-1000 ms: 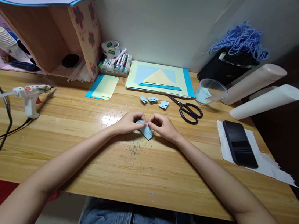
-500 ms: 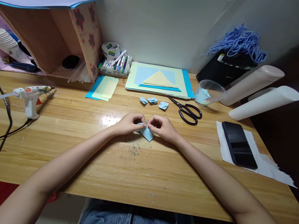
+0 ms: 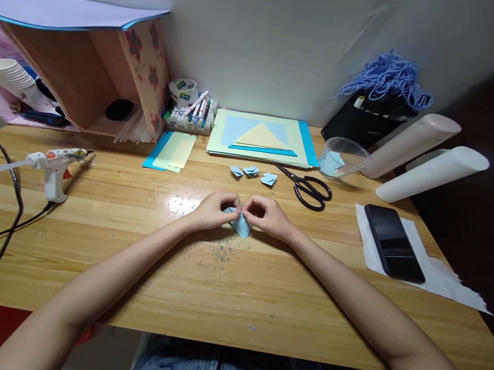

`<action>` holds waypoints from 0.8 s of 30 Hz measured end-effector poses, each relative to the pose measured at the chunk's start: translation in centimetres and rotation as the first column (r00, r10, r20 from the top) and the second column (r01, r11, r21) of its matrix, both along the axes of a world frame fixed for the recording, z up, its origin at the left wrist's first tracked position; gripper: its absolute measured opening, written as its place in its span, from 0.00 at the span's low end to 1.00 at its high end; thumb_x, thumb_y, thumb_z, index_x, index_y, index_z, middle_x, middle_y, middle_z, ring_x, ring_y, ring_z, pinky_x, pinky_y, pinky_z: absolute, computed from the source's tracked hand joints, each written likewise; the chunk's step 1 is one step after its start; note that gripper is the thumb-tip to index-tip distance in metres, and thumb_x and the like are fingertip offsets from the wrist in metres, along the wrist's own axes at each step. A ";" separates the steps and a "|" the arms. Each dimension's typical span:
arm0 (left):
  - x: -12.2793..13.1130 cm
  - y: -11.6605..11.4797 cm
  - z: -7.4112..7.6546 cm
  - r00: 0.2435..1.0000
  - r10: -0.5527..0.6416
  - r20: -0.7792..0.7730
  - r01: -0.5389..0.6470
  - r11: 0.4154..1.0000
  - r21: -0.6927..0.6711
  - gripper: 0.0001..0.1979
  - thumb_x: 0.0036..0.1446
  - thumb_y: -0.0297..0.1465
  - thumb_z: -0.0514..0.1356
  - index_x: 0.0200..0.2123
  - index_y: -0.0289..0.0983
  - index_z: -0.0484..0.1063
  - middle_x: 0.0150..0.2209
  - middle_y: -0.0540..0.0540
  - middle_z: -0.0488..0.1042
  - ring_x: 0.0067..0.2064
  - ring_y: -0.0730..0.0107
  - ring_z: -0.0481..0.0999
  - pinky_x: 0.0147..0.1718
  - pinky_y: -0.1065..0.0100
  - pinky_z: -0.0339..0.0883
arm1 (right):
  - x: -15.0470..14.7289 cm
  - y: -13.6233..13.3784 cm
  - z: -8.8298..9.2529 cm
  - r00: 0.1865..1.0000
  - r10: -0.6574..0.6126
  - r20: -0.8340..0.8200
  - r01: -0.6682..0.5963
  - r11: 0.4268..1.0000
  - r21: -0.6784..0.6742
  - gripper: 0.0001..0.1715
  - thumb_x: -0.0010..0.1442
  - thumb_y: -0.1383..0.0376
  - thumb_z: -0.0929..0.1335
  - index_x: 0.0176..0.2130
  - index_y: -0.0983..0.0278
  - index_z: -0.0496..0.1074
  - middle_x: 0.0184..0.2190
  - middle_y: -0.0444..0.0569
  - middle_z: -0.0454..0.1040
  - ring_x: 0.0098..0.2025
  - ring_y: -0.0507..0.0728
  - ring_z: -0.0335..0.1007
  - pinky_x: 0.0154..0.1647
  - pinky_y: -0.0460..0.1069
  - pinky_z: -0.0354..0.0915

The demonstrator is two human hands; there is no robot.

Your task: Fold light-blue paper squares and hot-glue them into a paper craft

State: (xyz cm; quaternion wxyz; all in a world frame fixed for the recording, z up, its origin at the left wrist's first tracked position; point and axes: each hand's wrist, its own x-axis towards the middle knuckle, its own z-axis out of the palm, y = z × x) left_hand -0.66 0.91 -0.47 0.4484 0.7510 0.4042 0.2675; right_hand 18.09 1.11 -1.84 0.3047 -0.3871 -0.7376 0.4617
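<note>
A small light-blue folded paper piece is held between my two hands just over the wooden table. My left hand pinches its upper left side between thumb and index finger. On the other side my right hand pinches the upper right edge, its fingertips almost meeting the left ones. The fingers cover the top of the paper. Beyond the hands lie three small folded blue paper pieces. Black-handled scissors rest to their right, blades pointing left. Dark scraps are scattered on the wood beneath the hands.
A glue gun with black cables stands at left, near a cardboard box. Markers, stacked coloured paper and a clear plastic cup line the back. At right are white rolls and a phone on white paper.
The whole view has shifted slightly, so things sit a little lower. Both hands keep their pinch on the folded paper, which has turned slightly.
</note>
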 end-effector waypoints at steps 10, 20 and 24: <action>0.0 0.3 -0.4 0.980 0.145 0.134 -0.134 0.987 -0.090 0.08 0.52 0.33 0.56 0.26 0.34 0.65 0.24 0.52 0.66 0.27 0.76 0.65 0.28 0.73 0.58 | 0.0 0.4 -0.3 0.993 -0.068 -0.095 0.062 0.996 -0.070 0.13 0.56 0.56 0.65 0.31 0.65 0.65 0.26 0.43 0.64 0.26 0.50 0.59 0.27 0.45 0.57; 0.1 0.5 -0.4 0.967 0.154 0.202 -0.113 0.973 -0.202 0.06 0.51 0.32 0.56 0.27 0.34 0.65 0.26 0.52 0.67 0.28 0.76 0.67 0.29 0.73 0.60 | -0.2 0.7 -0.2 0.939 -0.262 -0.223 0.228 0.959 -0.168 0.16 0.53 0.55 0.67 0.29 0.63 0.60 0.23 0.41 0.62 0.25 0.49 0.59 0.26 0.45 0.59; -0.2 0.4 -0.3 0.995 0.025 0.102 -0.013 0.993 -0.120 0.08 0.54 0.33 0.54 0.31 0.34 0.69 0.29 0.50 0.70 0.31 0.73 0.68 0.33 0.71 0.60 | -0.2 0.6 -0.3 0.940 -0.224 -0.258 0.180 0.967 -0.182 0.16 0.52 0.56 0.69 0.29 0.64 0.62 0.25 0.42 0.66 0.26 0.50 0.62 0.27 0.46 0.61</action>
